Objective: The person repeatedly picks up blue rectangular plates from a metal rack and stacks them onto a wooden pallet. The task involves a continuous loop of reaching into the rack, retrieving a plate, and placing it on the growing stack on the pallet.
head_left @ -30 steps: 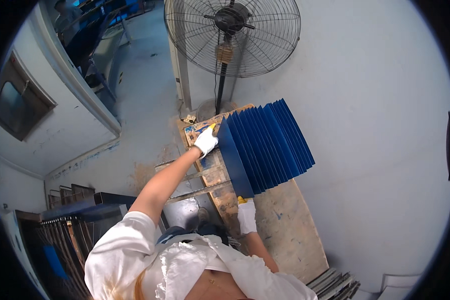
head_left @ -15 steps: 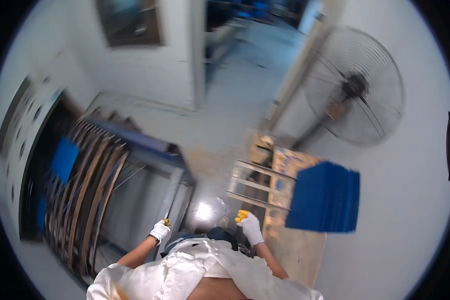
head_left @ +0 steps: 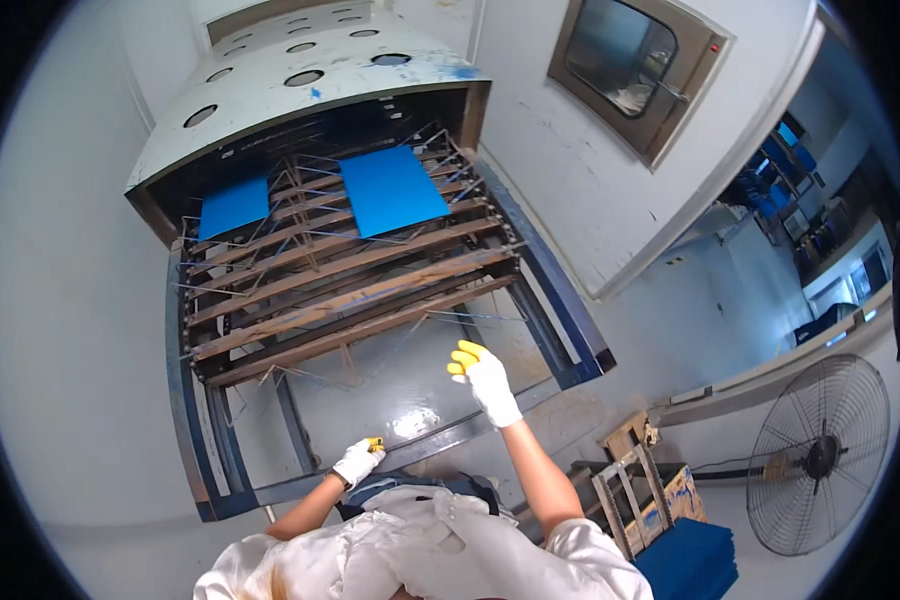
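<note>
My right hand (head_left: 487, 383), in a white glove with yellow fingertips, reaches forward over the front of a blue metal frame (head_left: 590, 360). Its fingers are loosely bent and a little apart, with nothing visible in them. Lower and to the left, my left hand (head_left: 360, 462) wears the same kind of glove, near the frame's front bar (head_left: 450, 437). Its fingers are curled closed, and whatever may be in them is hidden. Beyond my hands, brown slats (head_left: 355, 308) with thin wire supports span the frame. Two flat blue panels, one larger (head_left: 393, 190) and one smaller (head_left: 234, 207), lie on them.
A white hood with round holes (head_left: 305, 78) covers the slats' far end. A stack of blue panels (head_left: 690, 560) sits at lower right, beside a slotted metal rack (head_left: 635, 500). A caged fan (head_left: 820, 455) stands farther right. A small window (head_left: 620, 55) and a doorway are beyond.
My view has swung left from the panel stack and fan to face the slatted frame. My right hand has stretched forward over it; my left hand stays low with its fingers curled.
</note>
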Tool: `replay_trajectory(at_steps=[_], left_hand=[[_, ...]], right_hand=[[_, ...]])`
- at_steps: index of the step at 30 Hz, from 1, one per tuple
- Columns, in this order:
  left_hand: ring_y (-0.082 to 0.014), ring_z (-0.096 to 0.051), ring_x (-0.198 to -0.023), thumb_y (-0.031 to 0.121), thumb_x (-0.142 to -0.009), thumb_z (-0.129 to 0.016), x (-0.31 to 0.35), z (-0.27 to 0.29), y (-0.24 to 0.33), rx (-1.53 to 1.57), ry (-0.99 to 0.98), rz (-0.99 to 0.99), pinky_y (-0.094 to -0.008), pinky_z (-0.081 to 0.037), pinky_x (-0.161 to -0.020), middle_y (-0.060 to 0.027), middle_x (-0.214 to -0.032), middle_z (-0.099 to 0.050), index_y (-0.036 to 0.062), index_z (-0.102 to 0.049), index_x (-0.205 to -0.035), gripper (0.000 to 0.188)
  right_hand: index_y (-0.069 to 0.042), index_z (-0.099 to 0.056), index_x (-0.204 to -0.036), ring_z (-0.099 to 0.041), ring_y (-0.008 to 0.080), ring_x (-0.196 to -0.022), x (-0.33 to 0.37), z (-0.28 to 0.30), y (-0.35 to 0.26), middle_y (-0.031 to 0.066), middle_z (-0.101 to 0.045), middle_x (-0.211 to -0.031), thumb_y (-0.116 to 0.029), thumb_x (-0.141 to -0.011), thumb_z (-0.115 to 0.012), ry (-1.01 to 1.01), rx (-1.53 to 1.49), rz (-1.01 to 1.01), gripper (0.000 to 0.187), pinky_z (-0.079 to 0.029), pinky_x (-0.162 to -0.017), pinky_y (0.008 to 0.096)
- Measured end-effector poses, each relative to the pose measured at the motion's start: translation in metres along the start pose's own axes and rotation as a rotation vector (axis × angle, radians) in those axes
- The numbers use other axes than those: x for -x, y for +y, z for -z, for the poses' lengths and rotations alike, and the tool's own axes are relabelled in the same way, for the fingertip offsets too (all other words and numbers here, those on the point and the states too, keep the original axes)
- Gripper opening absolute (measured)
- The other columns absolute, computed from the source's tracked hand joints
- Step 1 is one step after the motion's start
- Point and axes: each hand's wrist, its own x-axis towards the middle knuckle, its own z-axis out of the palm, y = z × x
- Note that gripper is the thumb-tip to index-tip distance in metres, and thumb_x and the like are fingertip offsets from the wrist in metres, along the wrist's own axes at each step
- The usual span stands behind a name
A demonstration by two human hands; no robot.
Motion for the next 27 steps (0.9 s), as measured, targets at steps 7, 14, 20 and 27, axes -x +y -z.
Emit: replay_trajectory(at_steps=[7, 14, 20, 27], left_hand=[[-0.0125, -0.056, -0.074, 0.015, -0.074, -0.062, -0.037, 0.042, -0.065, 0.101, 0.099, 0.105, -0.0235, -0.044, -0.067, -0.0068, -0.084, -0.06, 0.0017, -0.055, -0.101, 0.031], [-0.0134, -0.057, -0.074, 0.022, -0.077, -0.06, -0.062, 0.08, -0.029, 0.316, -0.075, -0.036, -0.0242, -0.045, -0.065, -0.0065, -0.086, -0.061, 0.0009, -0.055, -0.101, 0.032], [-0.0161, -0.057, -0.085, 0.024, -0.078, -0.058, -0.033, 0.132, 0.018, 0.0, -0.036, -0.133, -0.0262, -0.045, -0.074, -0.0078, -0.094, -0.06, -0.0011, -0.053, -0.102, 0.035], [-0.0136, -0.053, -0.091, 0.017, -0.084, -0.05, -0.008, 0.161, 0.068, 0.577, -0.393, -0.349, -0.0263, -0.042, -0.079, -0.006, -0.099, -0.057, 0.0016, -0.054, -0.102, 0.024]], right_hand=[[0.001, -0.045, -0.111, -0.058, 0.0208, -0.075, -0.153, -0.082, -0.018, 0.0132, -0.056, -0.094, -0.007, -0.081, -0.045, -0.079, 0.016, -0.13, 0.031, -0.051, -0.062, 0.0306], [-0.001, -0.05, -0.097, -0.055, 0.0211, -0.068, -0.275, -0.097, 0.001, 0.012, -0.057, -0.086, -0.024, -0.085, -0.05, 0.094, 0.109, -0.034, 0.026, -0.047, -0.06, 0.03], [0.004, -0.05, -0.106, -0.052, 0.0346, -0.091, -0.251, -0.111, -0.023, 0.023, -0.056, -0.097, -0.027, -0.08, -0.054, 0.042, 1.369, 0.491, 0.04, -0.042, -0.079, 0.0351], [0.001, -0.055, -0.096, -0.054, 0.027, -0.077, -0.106, -0.011, 0.009, 0.0154, -0.058, -0.083, -0.019, -0.078, -0.057, -0.027, 1.084, 0.54, 0.026, -0.043, -0.067, 0.033]])
